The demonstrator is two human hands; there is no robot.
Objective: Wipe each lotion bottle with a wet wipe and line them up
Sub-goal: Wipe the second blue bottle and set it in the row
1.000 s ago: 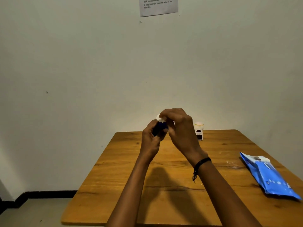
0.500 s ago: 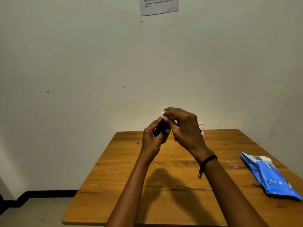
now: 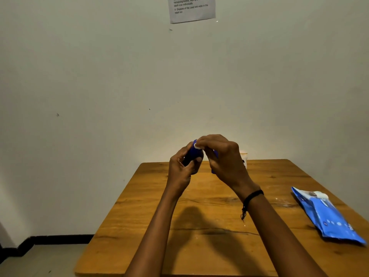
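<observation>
The left hand (image 3: 180, 168) is gripping a dark blue lotion bottle (image 3: 193, 154) raised above the far edge of the wooden table (image 3: 211, 214), while the right hand (image 3: 223, 156) is pinching a small white wet wipe (image 3: 197, 145) against the bottle's top. The wiping step appears to be underway. A white bottle (image 3: 244, 156) is standing at the far edge, partly hidden behind the right hand. A blue wet wipe pack (image 3: 329, 216) is lying along the right edge. Next, the person is probably needing to turn the bottle to reach its unwiped sides, then set it beside the white one.
</observation>
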